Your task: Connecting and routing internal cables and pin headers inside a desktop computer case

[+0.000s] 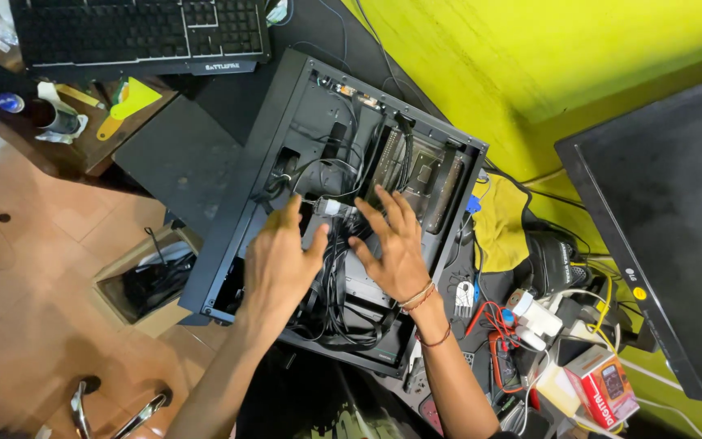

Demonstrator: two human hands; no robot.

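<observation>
An open black computer case (229, 203) lies on its side on the desk, with a motherboard (416, 175) and a bundle of black cables (339, 284) inside. My left hand (279, 260) hovers over the case's middle, fingers spread, close to a white connector (328, 207). My right hand (396, 244) is also spread open above the cables, just right of the left hand, with thread bands on its wrist. Neither hand grips anything that I can see.
A black keyboard (136, 32) lies at the top left. A dark monitor (668, 219) stands at the right. A yellow cloth (499, 223), tangled wires, a white adapter (536, 315) and a red box (607, 386) crowd the right. An open cardboard box (144, 284) sits on the floor.
</observation>
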